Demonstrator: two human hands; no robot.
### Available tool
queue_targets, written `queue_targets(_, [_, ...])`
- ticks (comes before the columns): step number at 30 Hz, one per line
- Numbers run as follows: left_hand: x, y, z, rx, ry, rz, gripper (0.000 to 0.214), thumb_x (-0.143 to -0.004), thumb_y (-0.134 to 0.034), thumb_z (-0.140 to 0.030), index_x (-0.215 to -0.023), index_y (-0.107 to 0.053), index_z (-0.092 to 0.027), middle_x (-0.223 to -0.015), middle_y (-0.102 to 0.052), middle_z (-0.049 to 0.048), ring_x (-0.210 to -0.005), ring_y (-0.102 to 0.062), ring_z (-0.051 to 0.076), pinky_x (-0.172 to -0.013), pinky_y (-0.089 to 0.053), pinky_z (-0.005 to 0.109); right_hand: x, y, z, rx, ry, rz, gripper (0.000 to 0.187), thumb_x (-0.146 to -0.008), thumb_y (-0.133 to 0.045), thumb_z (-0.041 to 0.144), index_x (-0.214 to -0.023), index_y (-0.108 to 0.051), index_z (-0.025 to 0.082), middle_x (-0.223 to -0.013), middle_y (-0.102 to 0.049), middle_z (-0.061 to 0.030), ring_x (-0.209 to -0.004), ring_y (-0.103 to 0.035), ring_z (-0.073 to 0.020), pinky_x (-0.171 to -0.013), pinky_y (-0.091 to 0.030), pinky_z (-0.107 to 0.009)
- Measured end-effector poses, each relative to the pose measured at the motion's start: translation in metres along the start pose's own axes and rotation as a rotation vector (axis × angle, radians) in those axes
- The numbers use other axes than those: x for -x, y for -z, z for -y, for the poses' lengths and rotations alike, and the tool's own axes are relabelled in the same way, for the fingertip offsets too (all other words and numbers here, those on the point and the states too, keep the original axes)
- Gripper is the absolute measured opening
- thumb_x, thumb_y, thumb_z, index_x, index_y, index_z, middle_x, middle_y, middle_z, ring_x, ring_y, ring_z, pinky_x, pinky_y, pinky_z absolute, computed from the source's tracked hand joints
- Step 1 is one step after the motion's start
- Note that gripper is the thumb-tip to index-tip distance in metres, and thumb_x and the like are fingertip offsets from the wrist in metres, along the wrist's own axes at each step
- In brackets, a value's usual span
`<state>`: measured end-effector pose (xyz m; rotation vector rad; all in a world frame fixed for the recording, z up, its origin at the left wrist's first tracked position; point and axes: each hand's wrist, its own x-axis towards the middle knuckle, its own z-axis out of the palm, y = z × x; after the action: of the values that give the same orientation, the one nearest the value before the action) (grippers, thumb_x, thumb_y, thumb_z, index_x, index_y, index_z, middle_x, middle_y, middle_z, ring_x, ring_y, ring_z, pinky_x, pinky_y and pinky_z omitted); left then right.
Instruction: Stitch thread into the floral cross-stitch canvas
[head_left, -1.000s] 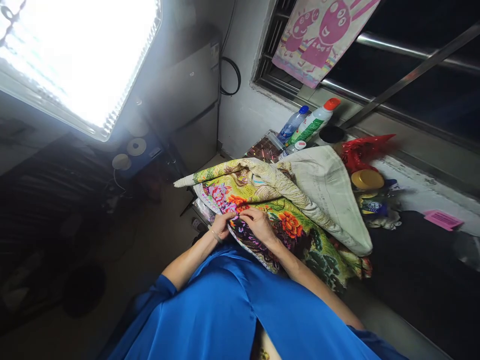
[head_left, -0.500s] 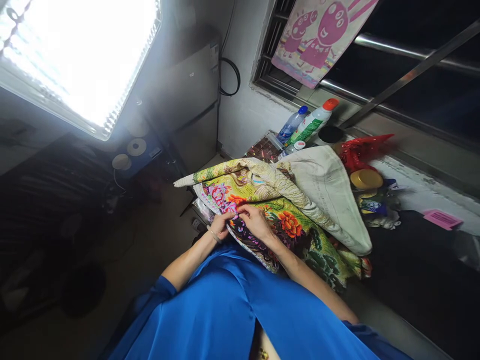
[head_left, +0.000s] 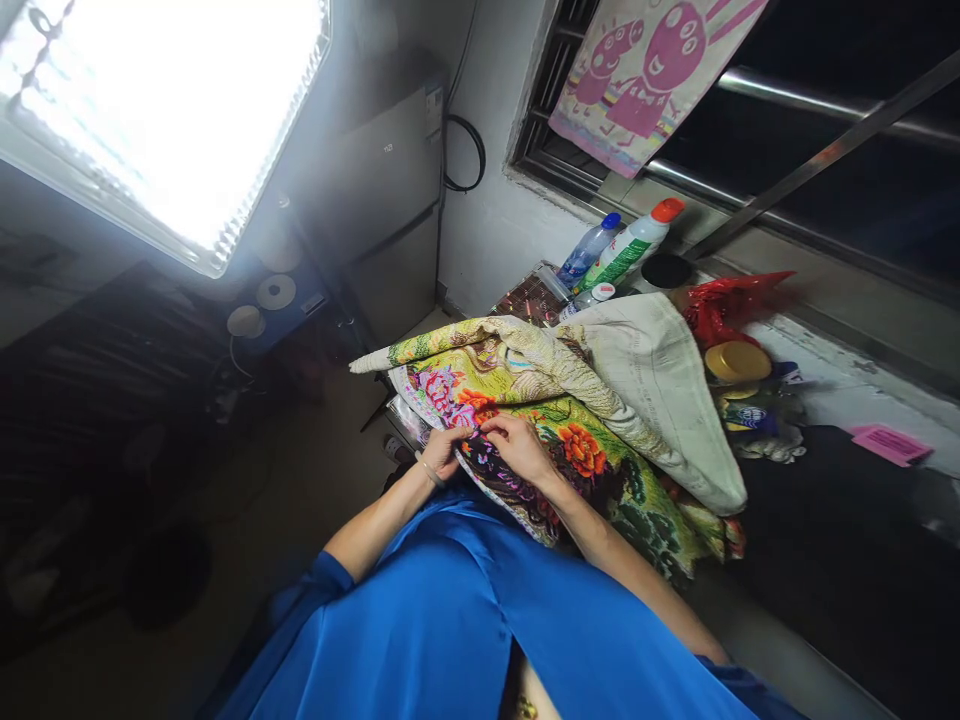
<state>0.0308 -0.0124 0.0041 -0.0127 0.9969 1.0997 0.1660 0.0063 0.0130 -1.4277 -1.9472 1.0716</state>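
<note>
A large flower-patterned embroidered cloth [head_left: 577, 448] lies bunched in front of me, with pink and orange blooms on yellow, green and dark ground. Its pale plain end [head_left: 660, 385] is folded over at the right. My left hand [head_left: 442, 452], a bracelet at the wrist, is closed on the cloth's near-left edge, thumb on top. Just right of it, my right hand [head_left: 519, 448] hovers at or on the pink and dark stitching, fingertips pinched together. Whatever sits in that pinch is too small to make out.
Behind the cloth stand a blue-capped bottle [head_left: 589, 250], a red-capped bottle [head_left: 634, 245] and a yellow-lidded jar [head_left: 737, 362]. A red plastic bag [head_left: 724, 305] lies by the window ledge. A bright lamp [head_left: 172, 110] hangs upper left, near a fridge [head_left: 382, 190].
My right hand has shifted slightly to the right, its fingers drawn closer together. My left hand keeps its hold on the cloth edge. The whole view has moved a little.
</note>
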Motion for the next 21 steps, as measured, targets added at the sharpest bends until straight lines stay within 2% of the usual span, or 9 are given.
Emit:
queue_targets(8, [0.0021,-0.0028,-0.0013,-0.002,0.004,-0.018,0.04,-0.039,-0.08,-0.01,-0.076,-0.064,-0.015,-0.068,-0.07,0.005,-0.084,-0.066,0.027,-0.081,-0.049,0.038,0.0009,0.0042,-0.0034,0.079,0.063,0.005,0.029,-0.074,-0.049,0.005,-0.075,-0.072,0.021,-0.077,-0.068,-0.0044,-0.074,-0.062,-0.0173,-0.073,-0.047,-0.03])
queue_targets(14, [0.0013,-0.0031,-0.0013,-0.005,-0.017,-0.025,0.041,-0.04,-0.079,-0.009,-0.078,-0.065,-0.015,-0.068,-0.07,0.0049,-0.087,-0.066,0.027,-0.084,-0.049,0.039,0.0002,0.0068,-0.0003,0.145,0.059,0.011,0.027,-0.074,-0.049,0.006,-0.073,-0.071,0.021,-0.074,-0.068,-0.0048,-0.071,-0.061,-0.0175,-0.071,-0.048,-0.03])
queue_targets(21, [-0.0021,0.0004,0.0017,-0.029,-0.037,-0.055,0.041,-0.04,-0.08,-0.009,-0.079,-0.066,-0.016,-0.068,-0.07,0.0058,-0.089,-0.066,0.029,-0.086,-0.048,0.041,0.0025,0.0087,-0.0018,-0.034,-0.013,-0.048,0.021,-0.071,-0.049,0.012,-0.071,-0.068,0.02,-0.074,-0.069,-0.0037,-0.067,-0.061,-0.0164,-0.067,-0.049,-0.03])
